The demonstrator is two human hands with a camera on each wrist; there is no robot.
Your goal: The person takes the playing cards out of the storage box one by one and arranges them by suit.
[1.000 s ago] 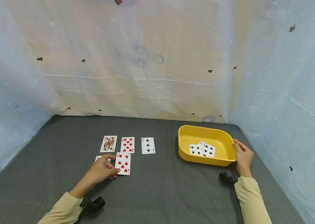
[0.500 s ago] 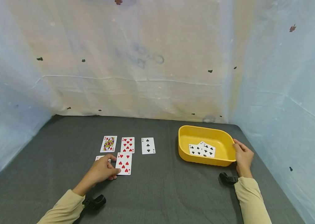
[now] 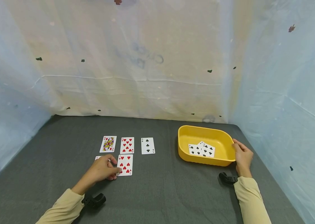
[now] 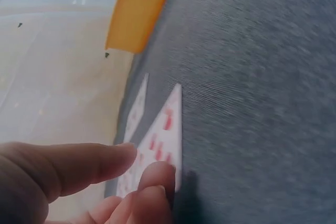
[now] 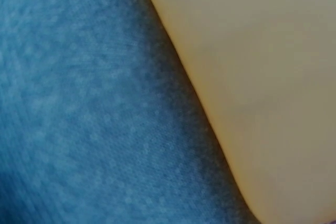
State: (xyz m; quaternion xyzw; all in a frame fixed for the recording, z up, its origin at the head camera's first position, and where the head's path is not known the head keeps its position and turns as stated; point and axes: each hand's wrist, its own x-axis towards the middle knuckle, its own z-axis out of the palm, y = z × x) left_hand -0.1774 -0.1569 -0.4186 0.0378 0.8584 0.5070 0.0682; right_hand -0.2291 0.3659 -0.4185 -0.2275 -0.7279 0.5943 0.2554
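Observation:
In the head view my left hand (image 3: 101, 169) pinches the lower left edge of a seven of hearts playing card (image 3: 125, 164), which lies face up at the table. The left wrist view shows the fingertips (image 4: 160, 174) at this card (image 4: 163, 129). Behind my left hand another card (image 3: 98, 157) is mostly hidden. Beyond are a red face card (image 3: 108, 144), an eight of hearts (image 3: 127, 145) and a three of clubs (image 3: 148, 145). My right hand (image 3: 243, 158) grips the right rim of a yellow tray (image 3: 202, 129), thumb over the edge. Black-suited cards (image 3: 201, 149) overlap inside the tray.
Dark grey cloth (image 3: 157, 193) covers the table. Pale sheeting (image 3: 146, 96) hangs behind and along both sides. The right wrist view shows only the tray's outer wall (image 5: 262, 87) close up, beside the blurred cloth.
The seven of hearts, held by my left hand, has shifted slightly right and toward me, and no longer overlaps the eight of hearts. My right hand and the tray stay put.

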